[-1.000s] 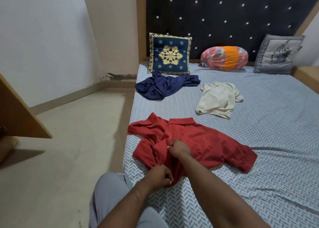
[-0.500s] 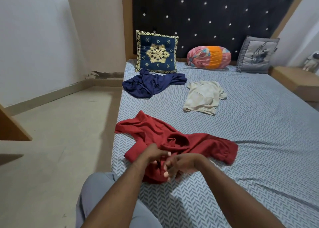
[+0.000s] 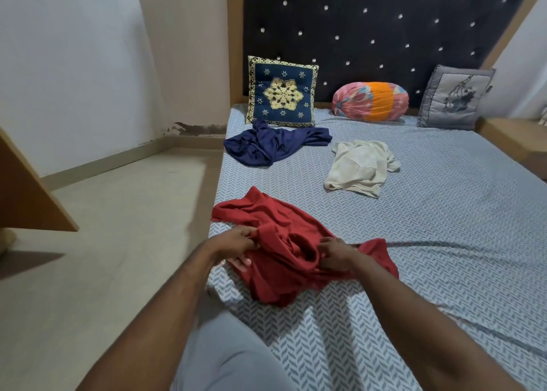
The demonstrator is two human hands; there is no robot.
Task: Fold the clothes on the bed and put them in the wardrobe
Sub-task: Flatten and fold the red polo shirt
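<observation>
Hands have moved apart since a second ago: left hand [image 3: 239,247] grips a wad of the red shirt [image 3: 275,284] with fingers curled in, and right hand [image 3: 336,256] pinches a fold on its other side. The shirt, by the left edge of the bed [image 3: 444,242] at the near end, is now more bunched. Likely re-gripping to spread it, no fold yet; navy garment [image 3: 266,147] and cream shirt [image 3: 358,165] unmoved further up.

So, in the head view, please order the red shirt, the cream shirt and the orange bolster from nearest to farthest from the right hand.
1. red shirt: gripped by the right hand.
2. cream shirt: mid-bed, ahead of the hand.
3. orange bolster: far end of the bed.
</observation>
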